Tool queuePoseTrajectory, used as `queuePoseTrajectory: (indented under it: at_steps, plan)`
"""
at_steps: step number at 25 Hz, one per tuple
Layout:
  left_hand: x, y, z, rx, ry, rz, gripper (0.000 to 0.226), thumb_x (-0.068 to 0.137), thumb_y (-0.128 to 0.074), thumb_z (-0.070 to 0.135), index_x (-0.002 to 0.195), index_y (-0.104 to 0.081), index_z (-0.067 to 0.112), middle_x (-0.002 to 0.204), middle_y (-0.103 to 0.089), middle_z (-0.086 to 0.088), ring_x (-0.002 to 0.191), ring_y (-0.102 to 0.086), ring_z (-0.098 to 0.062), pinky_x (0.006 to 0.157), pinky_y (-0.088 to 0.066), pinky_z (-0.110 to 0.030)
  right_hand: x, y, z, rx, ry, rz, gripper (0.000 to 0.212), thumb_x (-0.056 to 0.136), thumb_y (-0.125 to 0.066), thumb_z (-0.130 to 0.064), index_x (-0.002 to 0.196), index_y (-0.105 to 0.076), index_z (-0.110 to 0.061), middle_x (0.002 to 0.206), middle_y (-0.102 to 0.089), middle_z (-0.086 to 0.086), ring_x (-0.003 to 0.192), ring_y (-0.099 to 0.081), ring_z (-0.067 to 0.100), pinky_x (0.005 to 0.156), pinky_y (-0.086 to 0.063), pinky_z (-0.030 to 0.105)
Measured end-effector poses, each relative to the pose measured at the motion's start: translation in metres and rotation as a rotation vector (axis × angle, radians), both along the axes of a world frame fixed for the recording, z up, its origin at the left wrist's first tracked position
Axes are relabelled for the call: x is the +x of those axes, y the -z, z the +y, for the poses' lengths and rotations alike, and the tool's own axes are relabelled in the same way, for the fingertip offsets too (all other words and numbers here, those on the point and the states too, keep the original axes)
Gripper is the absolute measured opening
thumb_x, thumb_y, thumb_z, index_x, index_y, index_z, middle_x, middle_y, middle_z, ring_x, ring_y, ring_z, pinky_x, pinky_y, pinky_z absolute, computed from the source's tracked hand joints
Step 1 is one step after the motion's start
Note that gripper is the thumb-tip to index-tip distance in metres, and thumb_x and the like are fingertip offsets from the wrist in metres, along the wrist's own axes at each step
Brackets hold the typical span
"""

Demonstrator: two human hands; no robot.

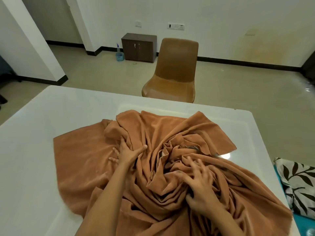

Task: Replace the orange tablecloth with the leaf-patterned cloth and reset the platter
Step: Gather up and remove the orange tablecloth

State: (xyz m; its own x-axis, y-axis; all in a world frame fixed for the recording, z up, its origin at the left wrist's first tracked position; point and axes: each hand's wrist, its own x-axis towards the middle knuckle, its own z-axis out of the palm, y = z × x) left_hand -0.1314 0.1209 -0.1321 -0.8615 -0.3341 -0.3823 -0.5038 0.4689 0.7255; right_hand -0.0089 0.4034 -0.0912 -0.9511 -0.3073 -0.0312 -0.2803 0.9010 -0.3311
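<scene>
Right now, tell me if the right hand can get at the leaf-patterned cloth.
Probably yes. The right hand is busy gathering the orange tablecloth, but the leaf-patterned cloth lies just off the table's right edge with nothing between them.

Both forearms are bare, sleeveless in view; left hand (127,153) wears a ring on one of its fingers (114,158).

Orange tablecloth (170,150); white table (51,116); white cloth (296,181), dark leaf pattern.

The orange cloth (153,167) lies bunched on the white table (51,108). Both hands press into its folds with fingers spread, left hand (127,153) and right hand (199,183). The leaf cloth (296,183) sits off the table's right edge.
</scene>
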Motion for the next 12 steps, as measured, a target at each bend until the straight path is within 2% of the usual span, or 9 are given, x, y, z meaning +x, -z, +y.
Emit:
queuePoseTrajectory:
  at_steps: [2,3,4,6,8,9,12]
  plan:
    - [-0.004,0.002,0.003,0.004,0.027,-0.002,0.134,0.052,-0.066,0.083,0.152,0.008,0.035,0.163,-0.003,-0.003,0.145,0.019,-0.036,0.106,0.024,-0.061,0.040,0.006,0.006,-0.137,0.565,0.094,0.079,0.080,-0.063,-0.032,0.147,-0.022,-0.045,0.162,0.009,0.003,0.147,0.012,0.029,0.117,-0.003,0.056]
    - [-0.005,0.004,0.006,-0.006,0.043,-0.004,0.133,0.052,-0.066,0.083,0.152,0.008,0.036,0.163,-0.003,-0.004,0.145,0.020,-0.036,0.106,0.023,-0.062,0.048,0.007,0.005,-0.240,0.853,0.046,0.085,0.081,-0.065,-0.044,0.150,-0.015,-0.039,0.161,0.008,0.010,0.147,0.008,0.032,0.115,-0.007,0.057]
    - [-0.005,0.004,0.009,-0.019,0.066,-0.005,0.132,0.052,-0.066,0.083,0.152,0.007,0.037,0.163,-0.003,-0.005,0.145,0.020,-0.037,0.107,0.023,-0.062,0.048,0.006,0.003,-0.354,1.092,-0.057,0.098,0.079,-0.067,-0.055,0.151,-0.005,-0.035,0.160,0.011,0.016,0.147,0.009,0.036,0.115,-0.006,0.057]
    - [-0.007,0.004,0.017,-0.016,0.117,-0.009,0.127,0.054,-0.066,0.081,0.151,0.005,0.040,0.163,-0.004,-0.007,0.145,0.020,-0.037,0.106,0.022,-0.062,0.033,0.001,0.003,-0.579,1.399,-0.268,0.119,0.069,-0.063,-0.072,0.150,0.013,-0.029,0.156,0.018,0.026,0.145,0.012,0.041,0.116,-0.001,0.056]
    - [-0.011,0.005,0.023,-0.009,0.177,-0.011,0.119,0.061,-0.068,0.075,0.150,0.004,0.043,0.162,-0.003,-0.009,0.145,0.021,-0.036,0.107,0.022,-0.061,0.009,0.000,0.005,-0.747,1.539,-0.379,0.127,0.064,-0.059,-0.079,0.150,0.015,-0.022,0.155,0.016,0.030,0.145,0.011,0.043,0.116,0.001,0.055]
    - [-0.012,0.005,0.026,-0.014,0.225,-0.019,0.114,0.067,-0.069,0.069,0.150,0.004,0.044,0.162,0.000,-0.011,0.145,0.021,-0.036,0.108,0.022,-0.059,-0.004,0.001,0.006,-0.765,1.556,-0.404,0.130,0.062,-0.060,-0.080,0.151,0.014,-0.021,0.155,0.014,0.031,0.145,0.010,0.044,0.116,0.000,0.056]
    - [-0.008,0.006,0.045,-0.019,0.436,-0.067,0.096,0.079,-0.066,0.052,0.150,-0.002,0.045,0.162,-0.002,-0.011,0.146,0.019,-0.032,0.111,0.020,-0.054,-0.047,0.004,0.001,-0.735,1.404,-0.420,0.129,0.063,-0.066,-0.076,0.152,0.008,-0.021,0.158,0.008,0.026,0.146,0.006,0.041,0.116,-0.003,0.055]
